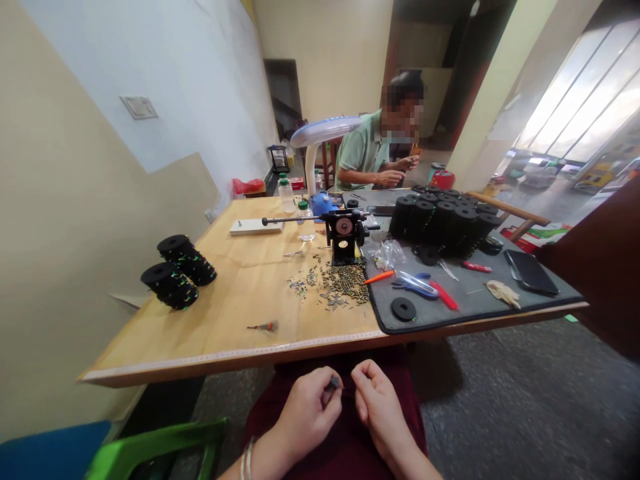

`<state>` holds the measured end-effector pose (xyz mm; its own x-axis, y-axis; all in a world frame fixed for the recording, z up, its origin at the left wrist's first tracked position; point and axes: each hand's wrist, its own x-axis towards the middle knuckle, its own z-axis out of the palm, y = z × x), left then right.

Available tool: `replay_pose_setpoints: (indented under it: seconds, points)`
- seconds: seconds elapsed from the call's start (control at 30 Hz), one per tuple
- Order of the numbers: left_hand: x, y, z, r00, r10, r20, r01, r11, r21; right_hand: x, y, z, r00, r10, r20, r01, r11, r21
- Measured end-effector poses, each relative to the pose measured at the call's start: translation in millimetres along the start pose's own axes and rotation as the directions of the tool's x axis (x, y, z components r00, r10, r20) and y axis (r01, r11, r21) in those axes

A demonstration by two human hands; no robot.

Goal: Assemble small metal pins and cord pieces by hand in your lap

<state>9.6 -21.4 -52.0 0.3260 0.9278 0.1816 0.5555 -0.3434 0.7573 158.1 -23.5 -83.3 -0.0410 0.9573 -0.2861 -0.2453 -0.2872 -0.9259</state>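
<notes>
Both hands are held over the lap, just in front of the table edge. My left hand [311,405] is closed around a small dark grey object [333,383], mostly hidden by the fingers. A short gap to its right, my right hand [375,402] pinches with thumb and forefinger; whatever is between the fingertips is too small to make out. On the table beyond lie many small metallic pieces [345,283] in a loose heap, below a black winding device with a dial [343,237]. Nearer the edge rests a small item with an orange band [267,327].
Two stacks of black spools [175,280] stand at left, more spools [440,223] on the grey mat [420,323] at right, with pliers [417,283], a red tool [443,295] and a phone [531,271]. A lamp [313,167] and a seated person [367,150] are behind.
</notes>
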Motion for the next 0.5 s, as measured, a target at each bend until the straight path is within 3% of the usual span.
replay_pose_setpoints:
  seconds: [0.17, 0.37, 0.5]
  points:
    - [-0.1, -4.3, 3.3, 0.998, -0.067, 0.012, 0.067, 0.996, -0.064, -0.7, -2.0, 2.9, 0.993, 0.043, 0.107, -0.039, 0.999, -0.037]
    - [2.0, -5.0, -6.0, 0.997, -0.073, 0.015, 0.074, 0.990, -0.120, -2.0, -9.6, 1.9, 0.962, 0.107, 0.252, -0.057, 0.979, -0.196]
    - [5.2, -3.9, -9.3, 0.993, -0.119, -0.011, 0.113, 0.964, -0.240, -5.8, -13.2, 3.7, 0.969, 0.073, 0.236, -0.021, 0.977, -0.214]
